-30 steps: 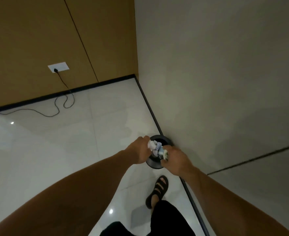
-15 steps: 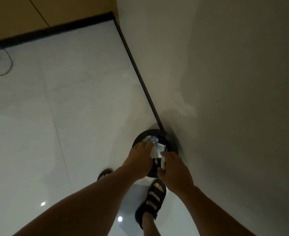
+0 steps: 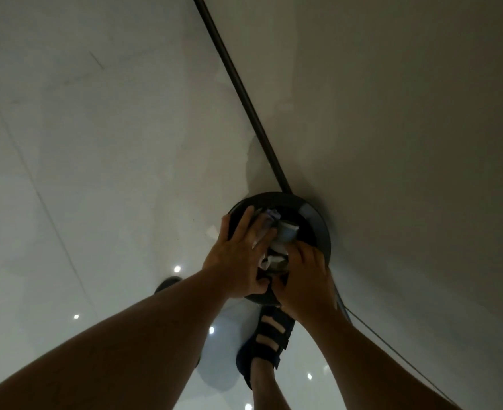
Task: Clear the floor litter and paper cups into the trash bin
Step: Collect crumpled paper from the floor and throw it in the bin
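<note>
L hand (image 3: pixel 238 255) presses, R hand (image 3: pixel 303 279) grips litter (image 3: pixel 274 260) in bin (image 3: pixel 318 224).

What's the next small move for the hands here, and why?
Probably let go and lift both hands clear. The crumpled litter sits within the mouth of the trash bin, the left hand lies straight-fingered over it and the right hand curls its fingers on it, so releasing should drop it in.

The floor (image 3: pixel 96 173) is smooth and shiny. The black trash bin (image 3: pixel 318 226) looks shiny too, and the wall (image 3: pixel 407 143) at 2 o'clock is dull. The paper (image 3: pixel 272 215) is crumpled.
</note>
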`<control>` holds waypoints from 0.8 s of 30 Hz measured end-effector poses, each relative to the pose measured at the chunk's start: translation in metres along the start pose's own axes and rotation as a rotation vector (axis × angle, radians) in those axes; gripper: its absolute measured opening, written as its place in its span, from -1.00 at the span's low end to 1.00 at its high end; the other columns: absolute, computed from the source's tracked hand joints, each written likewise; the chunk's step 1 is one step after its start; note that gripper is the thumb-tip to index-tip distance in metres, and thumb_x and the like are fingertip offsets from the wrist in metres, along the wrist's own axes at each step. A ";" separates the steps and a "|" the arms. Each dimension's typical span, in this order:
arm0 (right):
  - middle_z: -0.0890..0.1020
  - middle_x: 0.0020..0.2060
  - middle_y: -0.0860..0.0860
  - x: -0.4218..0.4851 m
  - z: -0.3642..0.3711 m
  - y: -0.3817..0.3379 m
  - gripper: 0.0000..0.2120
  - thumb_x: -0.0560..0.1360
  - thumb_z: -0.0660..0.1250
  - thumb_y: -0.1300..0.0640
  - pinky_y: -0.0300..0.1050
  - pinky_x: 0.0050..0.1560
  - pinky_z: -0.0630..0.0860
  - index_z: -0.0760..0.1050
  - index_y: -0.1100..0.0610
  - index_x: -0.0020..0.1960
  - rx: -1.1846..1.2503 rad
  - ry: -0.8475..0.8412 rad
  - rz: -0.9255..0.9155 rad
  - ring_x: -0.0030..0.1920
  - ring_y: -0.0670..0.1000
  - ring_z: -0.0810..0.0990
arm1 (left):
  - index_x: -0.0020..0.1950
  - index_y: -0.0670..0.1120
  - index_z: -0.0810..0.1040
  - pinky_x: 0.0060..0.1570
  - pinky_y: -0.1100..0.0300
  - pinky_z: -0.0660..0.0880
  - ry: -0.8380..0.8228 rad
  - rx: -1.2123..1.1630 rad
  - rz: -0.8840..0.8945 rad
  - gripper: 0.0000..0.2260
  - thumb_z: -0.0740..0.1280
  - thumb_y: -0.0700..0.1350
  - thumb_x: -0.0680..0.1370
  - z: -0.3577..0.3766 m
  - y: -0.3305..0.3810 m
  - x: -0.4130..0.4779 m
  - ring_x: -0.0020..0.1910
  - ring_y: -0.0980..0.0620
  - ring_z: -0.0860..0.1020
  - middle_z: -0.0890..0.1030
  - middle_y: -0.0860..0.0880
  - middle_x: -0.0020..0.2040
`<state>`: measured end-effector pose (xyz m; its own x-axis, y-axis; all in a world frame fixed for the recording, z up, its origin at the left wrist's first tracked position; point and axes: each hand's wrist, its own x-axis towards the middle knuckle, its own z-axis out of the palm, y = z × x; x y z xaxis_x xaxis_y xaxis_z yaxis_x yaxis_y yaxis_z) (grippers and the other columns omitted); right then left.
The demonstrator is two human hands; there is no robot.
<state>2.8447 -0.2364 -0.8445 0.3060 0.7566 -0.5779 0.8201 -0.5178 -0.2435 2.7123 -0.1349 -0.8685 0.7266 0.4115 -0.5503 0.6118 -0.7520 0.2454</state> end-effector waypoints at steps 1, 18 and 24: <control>0.29 0.43 0.01 -0.007 -0.009 -0.004 -0.36 0.47 0.31 -0.08 0.03 0.36 0.32 0.19 0.02 0.48 0.016 -0.006 0.020 0.45 0.09 0.19 | 0.56 0.06 -0.24 0.33 -0.25 -0.41 -0.015 -0.021 -0.016 -0.06 0.20 0.41 0.40 -0.010 -0.001 -0.006 0.46 -0.15 -0.44 -0.31 -0.05 0.55; 0.27 0.46 0.04 -0.248 -0.266 -0.124 -0.35 0.50 0.31 -0.10 0.04 0.34 0.32 0.17 0.01 0.51 0.183 0.171 0.205 0.44 0.09 0.22 | 0.57 -0.01 -0.01 0.43 -0.21 -0.03 0.066 -0.057 0.001 -0.27 0.12 0.31 0.52 -0.304 0.048 -0.227 0.55 -0.13 -0.16 -0.03 -0.05 0.58; 0.22 0.49 0.04 -0.354 -0.283 -0.141 -0.30 0.49 0.31 -0.19 0.09 0.38 0.30 0.13 -0.03 0.53 0.277 0.271 0.399 0.47 0.10 0.18 | 0.55 -0.02 0.04 0.44 -0.20 0.02 0.011 0.084 0.189 -0.32 0.16 0.25 0.53 -0.360 0.098 -0.286 0.54 -0.13 -0.09 0.04 -0.06 0.57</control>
<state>2.7575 -0.3181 -0.3853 0.7102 0.5368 -0.4555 0.4685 -0.8433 -0.2633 2.6774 -0.1410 -0.3995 0.8296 0.2644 -0.4917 0.4363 -0.8566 0.2755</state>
